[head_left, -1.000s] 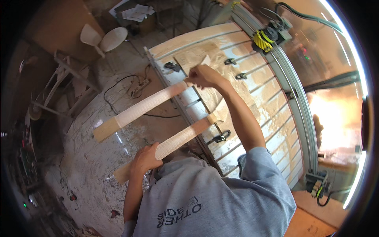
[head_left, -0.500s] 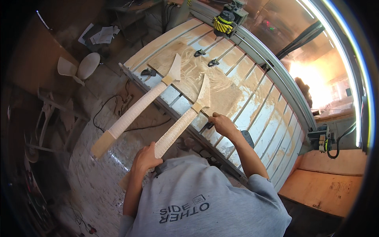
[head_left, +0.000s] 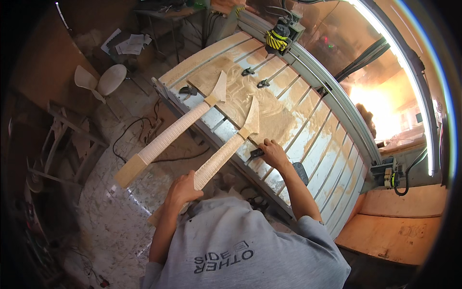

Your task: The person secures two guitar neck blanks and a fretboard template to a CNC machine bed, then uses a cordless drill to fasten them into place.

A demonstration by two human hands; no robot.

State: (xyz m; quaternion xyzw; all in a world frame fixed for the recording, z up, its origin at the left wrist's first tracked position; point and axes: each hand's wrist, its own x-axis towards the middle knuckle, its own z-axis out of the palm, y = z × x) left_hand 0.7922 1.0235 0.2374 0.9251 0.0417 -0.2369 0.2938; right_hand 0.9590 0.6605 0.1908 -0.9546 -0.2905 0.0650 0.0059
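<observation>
Two long carved wooden legs lie slanting over the machine bed's near edge, their pointed ends on the bed. My left hand [head_left: 184, 188] is wrapped round the near end of the right-hand wooden leg [head_left: 220, 158]. The left-hand wooden leg [head_left: 175, 126] lies roughly parallel, with its square block end hanging out over the floor. At the bed's edge, my right hand [head_left: 273, 153] is closed at a black clamp [head_left: 256, 153], just right of the right-hand leg; the fingers partly hide what they grip.
A dusty board [head_left: 276, 115] lies on the slotted machine bed [head_left: 332, 164]. Black clamps [head_left: 248, 72] sit behind the legs, and another clamp [head_left: 188, 90] stands left of them. A spindle head [head_left: 277, 38] hangs over the far side. A white chair [head_left: 111, 80] and cables [head_left: 130, 129] are at left.
The view has shifted slightly. My right hand has turned a little at the clamp, showing more of its black body. My left hand keeps its hold on the leg.
</observation>
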